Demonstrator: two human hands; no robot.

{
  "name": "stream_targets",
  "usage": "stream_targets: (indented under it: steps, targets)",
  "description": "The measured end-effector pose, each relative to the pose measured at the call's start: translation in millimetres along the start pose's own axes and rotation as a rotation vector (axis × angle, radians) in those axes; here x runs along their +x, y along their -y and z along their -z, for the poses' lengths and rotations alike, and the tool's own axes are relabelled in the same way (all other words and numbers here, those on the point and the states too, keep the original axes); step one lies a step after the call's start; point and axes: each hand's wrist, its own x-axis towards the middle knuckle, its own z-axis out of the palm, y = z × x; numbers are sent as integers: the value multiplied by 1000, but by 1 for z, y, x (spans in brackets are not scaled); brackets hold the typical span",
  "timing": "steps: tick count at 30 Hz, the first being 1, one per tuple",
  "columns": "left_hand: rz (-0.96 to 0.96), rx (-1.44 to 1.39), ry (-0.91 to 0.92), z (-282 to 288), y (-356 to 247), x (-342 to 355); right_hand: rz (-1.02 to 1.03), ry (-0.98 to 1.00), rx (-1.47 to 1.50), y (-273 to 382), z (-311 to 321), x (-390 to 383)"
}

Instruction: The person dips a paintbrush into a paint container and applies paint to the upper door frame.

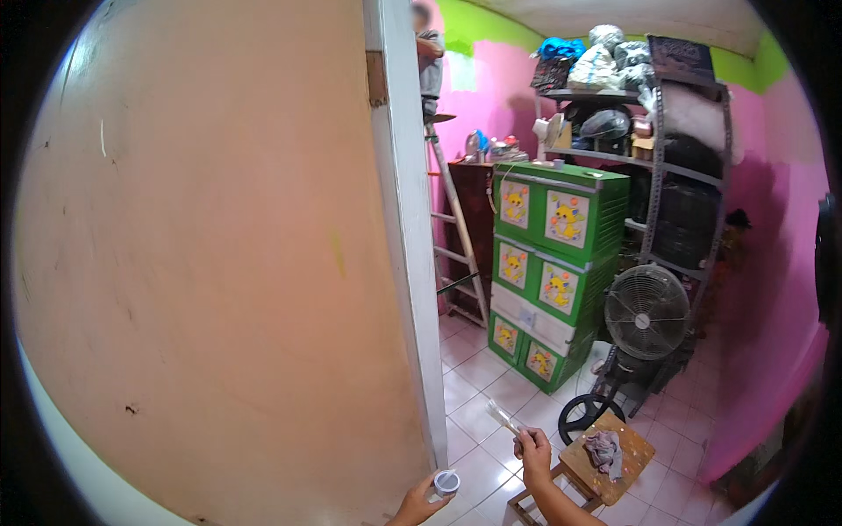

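At the bottom centre my left hand (417, 504) is closed around a small round white pot (446, 482) with grey stuff inside, its open top facing up. My right hand (533, 451) pinches a slim paintbrush (503, 415) by its handle, with the pale, whitish end pointing up and to the left. The brush is held away from the pot, over the tiled floor. Close to my left hand is the lower end of a grey door frame (412, 289), which edges a large peach-coloured panel (210, 263) with scuffs and stains.
A wooden stool (638, 438) with a crumpled rag (602, 452) stands right of my right hand. Beyond are a standing fan (647, 312), a green drawer cabinet (605, 215) and a loaded metal rack (649, 167). Another person (430, 66) is up on a ladder (454, 210).
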Motion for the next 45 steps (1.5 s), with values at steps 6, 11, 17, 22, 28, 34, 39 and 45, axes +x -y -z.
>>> stream_targets:
  steps: [6, 11, 17, 22, 28, 34, 39, 45]
  targets:
    - [15, -308, 23, 26, 24, -11, 80, -11, -59, 53, -29, -86]
    - [-306, 52, 79, 75, -31, -13, 221, -143, -231, 79, -49, -150]
    - [-332, 73, 229, 60, -38, -9, 107, -253, -278, 99, -32, -203]
    - [-358, -54, 238, 43, -64, 0, 124, -354, -309, 133, -36, -219]
    - [-356, -177, 254, 25, -104, 2, 226, -372, -310, 172, -34, -244]
    - [-365, -167, 348, 6, -128, 7, 266, -386, -354, 203, -23, -259]
    - [-470, -180, 399, -9, -166, 19, 400, -461, -512, 240, -15, -259]
    - [-499, -266, 453, -13, -203, 22, 368, -309, -579, 282, -29, -264]
